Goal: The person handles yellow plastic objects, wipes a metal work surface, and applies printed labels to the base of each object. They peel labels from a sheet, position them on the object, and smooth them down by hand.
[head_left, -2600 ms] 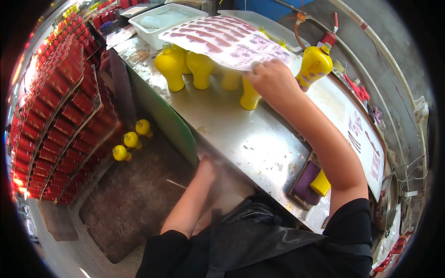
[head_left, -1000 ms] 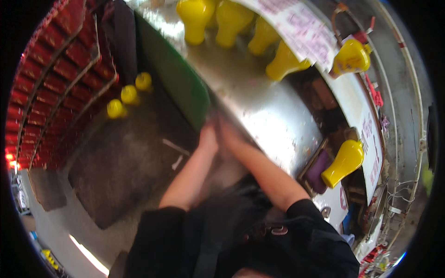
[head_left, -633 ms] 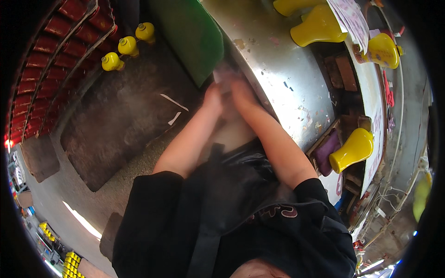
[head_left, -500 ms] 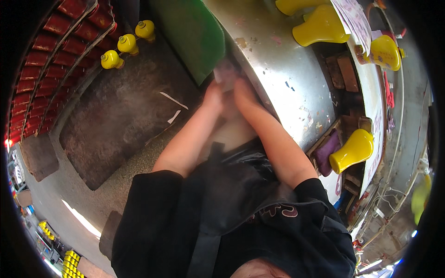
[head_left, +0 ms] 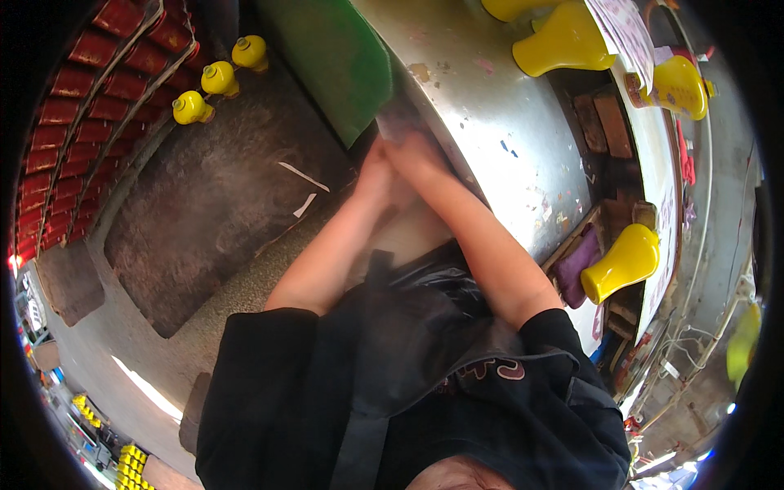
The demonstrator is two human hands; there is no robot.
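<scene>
My left hand [head_left: 374, 170] and my right hand [head_left: 413, 155] meet in front of me, beside the metal table [head_left: 498, 122]. Both look closed, the right lying against the left. A pale, blurred thing [head_left: 398, 119] shows just beyond the fingers; its kind I cannot make out. Blur and the hands' own backs hide most of the fingers. A green panel [head_left: 343, 73] stands close by on the far left side of the hands.
Yellow vases [head_left: 622, 263] stand or lie along the table's right side, near a purple cloth [head_left: 578, 266] and bricks [head_left: 612, 126]. Small yellow vases [head_left: 219, 79] stand at the far left by stacked red pieces [head_left: 91, 106]. A dark mat [head_left: 204, 220] covers the floor.
My right hand has shifted left against my left hand, narrowing the gap between them. The pale thing is now more hidden.
</scene>
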